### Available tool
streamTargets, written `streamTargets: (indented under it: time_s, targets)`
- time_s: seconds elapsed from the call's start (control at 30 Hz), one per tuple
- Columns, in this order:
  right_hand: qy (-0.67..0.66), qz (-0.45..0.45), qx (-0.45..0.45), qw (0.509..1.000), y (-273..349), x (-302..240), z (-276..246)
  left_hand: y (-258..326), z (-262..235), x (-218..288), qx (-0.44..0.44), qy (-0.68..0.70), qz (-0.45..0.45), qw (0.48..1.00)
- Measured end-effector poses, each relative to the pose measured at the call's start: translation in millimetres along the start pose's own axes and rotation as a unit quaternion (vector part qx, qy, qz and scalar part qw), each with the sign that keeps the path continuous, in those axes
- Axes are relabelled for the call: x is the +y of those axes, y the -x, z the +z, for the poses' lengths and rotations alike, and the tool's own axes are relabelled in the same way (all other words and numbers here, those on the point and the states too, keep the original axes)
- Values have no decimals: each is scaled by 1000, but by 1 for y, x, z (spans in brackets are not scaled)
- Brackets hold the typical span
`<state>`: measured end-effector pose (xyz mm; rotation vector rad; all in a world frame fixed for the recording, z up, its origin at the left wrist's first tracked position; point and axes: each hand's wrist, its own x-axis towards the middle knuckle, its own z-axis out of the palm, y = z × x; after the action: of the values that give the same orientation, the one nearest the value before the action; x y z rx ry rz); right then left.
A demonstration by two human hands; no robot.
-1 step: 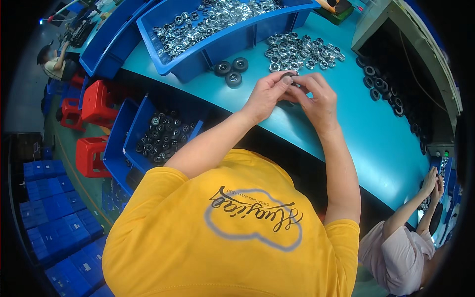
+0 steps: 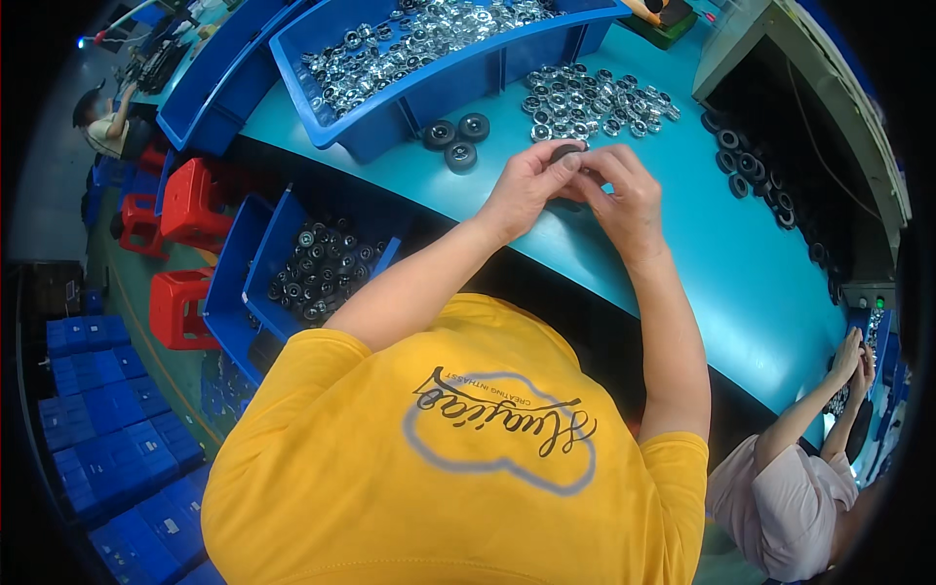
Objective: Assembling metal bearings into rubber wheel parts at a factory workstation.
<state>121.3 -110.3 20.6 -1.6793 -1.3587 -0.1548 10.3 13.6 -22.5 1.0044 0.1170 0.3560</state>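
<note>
Above the turquoise table [image 2: 682, 234], my left hand [image 2: 526, 190] and my right hand [image 2: 624, 190] meet with fingers closed around one small black tyre [image 2: 566, 151]. The fingers cover most of it, so I cannot tell whether a hub sits inside. Just left of my hands stand three black wheels [image 2: 460, 156] with shiny centres. Beyond my fingertips, a loose spread of shiny metal hubs [image 2: 595, 102] lies on the tabletop. Many more hubs [image 2: 390, 68] fill a long blue bin [image 2: 375, 132] at the far left.
Black tyres [image 2: 746, 166] lie along the table's right side, beside a pale machine frame [image 2: 746, 49]. Below the table edge on the left, a blue crate [image 2: 255, 283] holds black wheels. Red stools [image 2: 185, 307] stand further left. A co-worker [image 2: 790, 487] works at the lower right.
The black tyre has turned slightly between my fingers, showing more of its dark outer face. My right hand has shifted a little; the rest looks the same.
</note>
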Motion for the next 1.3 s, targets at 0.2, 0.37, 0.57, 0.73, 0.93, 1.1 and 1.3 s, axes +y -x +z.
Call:
streamTargets:
  time_s: [0.2,0.37,0.57,0.73,0.93,1.1,1.3]
  targets:
    - [-187,143,-24,972,0,2,-3,-1,-2,-1,29,43,-10,999]
    - [-244,190,-59,949,3,23,-2,2,-1,-3,55,-44,29,997]
    - [-294,272,-83,912,7,25,5,4,-1,-1,61,-107,27,992]
    - [-349,290,-55,889,7,30,5,-1,6,2,43,-9,4,999]
    - [-410,294,-85,859,5,25,-1,3,2,0,46,-69,15,996]
    - [-413,280,-92,862,5,19,-2,8,8,2,76,-130,26,988]
    - [-419,282,-83,859,5,28,-2,4,17,1,70,-88,45,993]
